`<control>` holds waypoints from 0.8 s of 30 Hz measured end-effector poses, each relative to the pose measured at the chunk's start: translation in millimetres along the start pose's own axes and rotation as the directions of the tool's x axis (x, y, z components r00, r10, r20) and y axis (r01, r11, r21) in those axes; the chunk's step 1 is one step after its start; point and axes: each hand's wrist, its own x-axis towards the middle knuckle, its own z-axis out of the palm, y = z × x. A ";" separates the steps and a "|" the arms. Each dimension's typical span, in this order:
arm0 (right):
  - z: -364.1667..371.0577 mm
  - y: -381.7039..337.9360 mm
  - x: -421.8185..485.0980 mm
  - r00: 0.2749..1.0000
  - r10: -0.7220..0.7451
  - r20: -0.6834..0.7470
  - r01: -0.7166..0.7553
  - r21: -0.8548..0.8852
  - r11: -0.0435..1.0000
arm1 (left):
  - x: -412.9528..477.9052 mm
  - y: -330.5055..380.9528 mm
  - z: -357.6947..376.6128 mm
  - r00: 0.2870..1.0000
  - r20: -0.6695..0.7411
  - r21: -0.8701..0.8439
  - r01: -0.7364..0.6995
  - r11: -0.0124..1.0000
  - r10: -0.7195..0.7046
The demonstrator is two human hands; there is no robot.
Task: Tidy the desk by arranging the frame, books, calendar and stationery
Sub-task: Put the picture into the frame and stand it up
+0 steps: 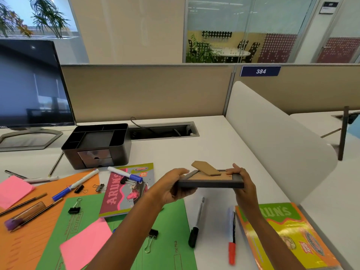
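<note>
So closest to me there's a pink sticky pad [85, 246] lying on a green folder [169, 240], with a binder clip [152, 237] next to it. To the right of that, a black pen [196, 223] and a red marker [232, 242] lie on the bare white desk [214, 145], and a bright notebook [288, 236] sits at the right edge, right up against the white side divider [272, 137].

A bit further out I'm holding the picture frame [211, 181] above the desk, back side up and roughly level, its brown stand flap [205, 168] sticking up. My left hand [171, 189] wraps the left end with the thumb on top, my right hand [243, 184] pinches the right corner, both arms reaching forward from below.

Left side is a mess: an orange folder [35, 227] covered with pencils, markers, clips and another pink pad [13, 190], plus a second notebook [126, 190] with a blue-capped marker [125, 174] across it.

Beyond the frame the desk is bare, so that's the open room. Further back on the left is the black organizer [97, 145], then the monitor [33, 84], a cable slot [163, 131], and the beige partition [146, 92] closing off the far edge.
</note>
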 end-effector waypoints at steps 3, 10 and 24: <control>-2.9 -4.1 14.4 1.000 0.001 -0.012 -0.001 -0.008 1.000 | 7.0 6.2 -5.4 0.997 0.059 0.018 -0.049 0.999 0.048; 2.0 -8.5 23.3 0.996 0.082 0.023 -0.084 0.114 0.990 | 33.3 1.5 -3.3 0.993 0.013 0.311 -0.117 0.943 0.119; 5.3 -3.1 30.0 0.958 0.219 0.186 -0.268 0.299 0.916 | 61.3 14.6 3.8 0.933 0.104 0.169 -0.358 0.919 0.344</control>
